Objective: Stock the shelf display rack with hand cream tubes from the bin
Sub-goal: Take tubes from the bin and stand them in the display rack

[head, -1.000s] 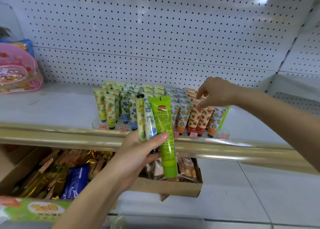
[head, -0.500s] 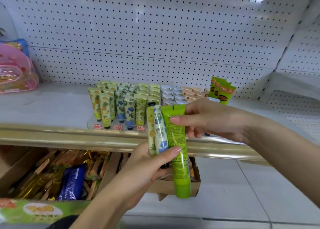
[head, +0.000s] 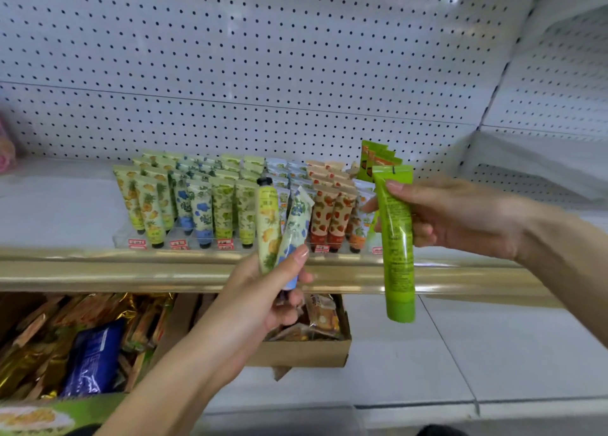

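A clear display rack (head: 230, 241) on the white shelf holds rows of small patterned hand cream tubes (head: 200, 205), with several tall green tubes (head: 375, 160) at its back right. My left hand (head: 263, 300) grips two small tubes in front of the rack: a yellow pineapple tube (head: 268, 228) and a blue flower tube (head: 296, 228). My right hand (head: 450, 218) pinches the top of a long green tube (head: 396, 248), which hangs cap down to the right of the rack's front.
A gold shelf edge (head: 131, 271) runs across in front of the rack. Below it stand cardboard boxes (head: 296, 353) of wrapped snacks, among them a blue packet (head: 92, 360). White pegboard (head: 263, 57) backs the shelf. A pink item (head: 6, 152) lies far left.
My right hand left the rack, took the long green tube out of my left hand and drew it to the right. My left hand keeps the two small tubes.
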A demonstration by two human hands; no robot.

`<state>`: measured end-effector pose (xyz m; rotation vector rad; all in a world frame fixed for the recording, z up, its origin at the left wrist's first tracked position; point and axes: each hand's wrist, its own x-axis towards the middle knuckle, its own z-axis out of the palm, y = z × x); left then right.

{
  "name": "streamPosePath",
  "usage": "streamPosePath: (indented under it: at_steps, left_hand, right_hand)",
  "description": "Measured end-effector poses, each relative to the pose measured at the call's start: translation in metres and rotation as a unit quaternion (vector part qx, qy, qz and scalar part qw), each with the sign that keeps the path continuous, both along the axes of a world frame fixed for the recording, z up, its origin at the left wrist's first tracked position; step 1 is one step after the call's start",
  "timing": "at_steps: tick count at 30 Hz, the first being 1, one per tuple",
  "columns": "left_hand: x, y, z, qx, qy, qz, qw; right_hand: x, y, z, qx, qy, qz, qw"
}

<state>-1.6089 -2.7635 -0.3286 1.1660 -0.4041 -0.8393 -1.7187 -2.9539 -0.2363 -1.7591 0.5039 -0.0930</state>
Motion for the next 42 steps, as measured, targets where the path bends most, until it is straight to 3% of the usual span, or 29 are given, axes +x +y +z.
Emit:
streamPosePath:
  at_steps: [10,16,21,24,27,30,37,42]
  left_hand:
    - [-0.006,-0.023,-0.003,-0.007,0.026,-0.001,1.0]
    - [-0.006,-0.027,-0.003,-0.032,0.027,-0.01,0.999]
    - [-0.007,-0.028,-0.005,-0.032,0.022,-0.01,0.999]
    - [-0.007,-0.027,-0.004,-0.034,0.017,-0.009,0.999]
    - [-0.007,-0.026,-0.002,-0.035,0.011,-0.008,0.999]
    - [-0.007,-0.025,0.0,-0.038,0.007,-0.009,0.999]
    - [-0.004,-0.021,-0.001,-0.042,0.007,-0.003,0.999]
    - [-0.002,-0.02,-0.004,-0.04,0.012,0.002,0.999]
  right_hand:
    - [-0.02,-0.037,0.004,-0.001,-0.003,-0.098,0.995]
    - [-0.027,-0.049,0.006,0.03,-0.008,-0.062,0.998]
    - [-0.02,-0.057,0.001,0.063,-0.064,-0.094,0.992]
    - [-0.012,-0.062,-0.005,-0.056,-0.075,-0.106,0.99]
    - [-0.002,-0.064,-0.012,-0.286,-0.068,-0.167,0.941]
    - [0.005,-0.066,-0.017,-0.359,-0.074,-0.204,0.908]
    - [0.012,-0.079,-0.028,-0.223,-0.106,-0.183,0.952]
    - [0.01,-0.082,-0.03,-0.176,-0.102,-0.137,0.969]
